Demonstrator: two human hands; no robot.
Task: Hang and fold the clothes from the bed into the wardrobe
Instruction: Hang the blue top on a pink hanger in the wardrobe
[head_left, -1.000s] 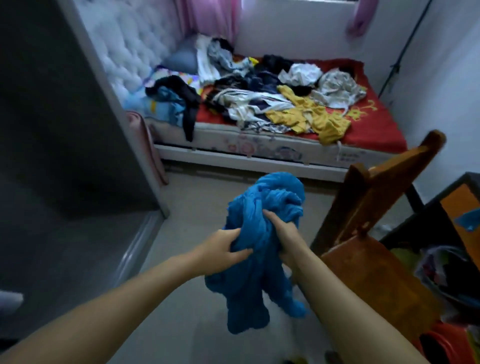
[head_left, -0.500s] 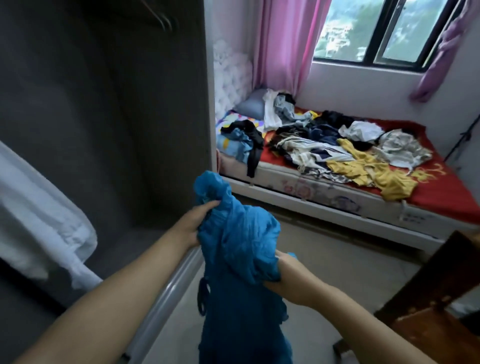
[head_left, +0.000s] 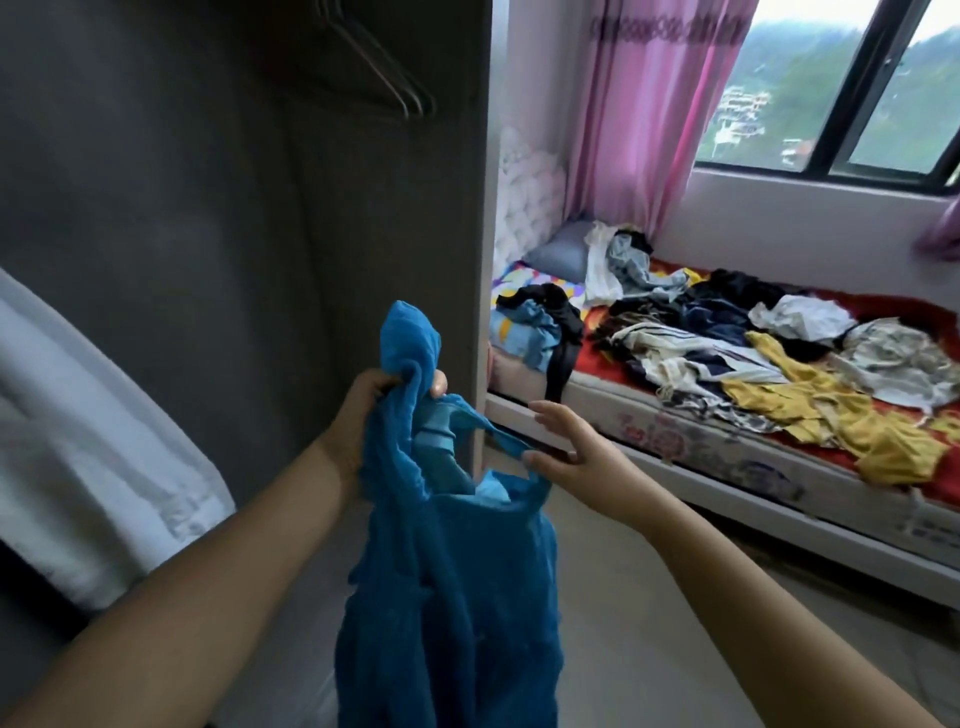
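Note:
A blue garment (head_left: 457, 582) hangs in front of me, beside the open wardrobe (head_left: 234, 234). My left hand (head_left: 363, 410) grips its bunched top at the wardrobe's edge. My right hand (head_left: 566, 452) pinches a thin blue strap of it between thumb and fingers, the other fingers spread. Several empty hangers (head_left: 384, 73) hang from the top inside the wardrobe. The bed (head_left: 779, 467) on the right, under a red cover, carries a heap of clothes (head_left: 727, 353): yellow, white, dark and striped pieces.
A white garment (head_left: 88, 457) hangs at the left inside the wardrobe. A pink curtain (head_left: 649, 114) and a window (head_left: 841, 88) stand behind the bed. Grey floor (head_left: 649, 623) lies between me and the bed.
My view has swung left and up from the bed to the wardrobe. My left hand has lifted the garment's top; my right hand has moved off the bunched cloth to a strap.

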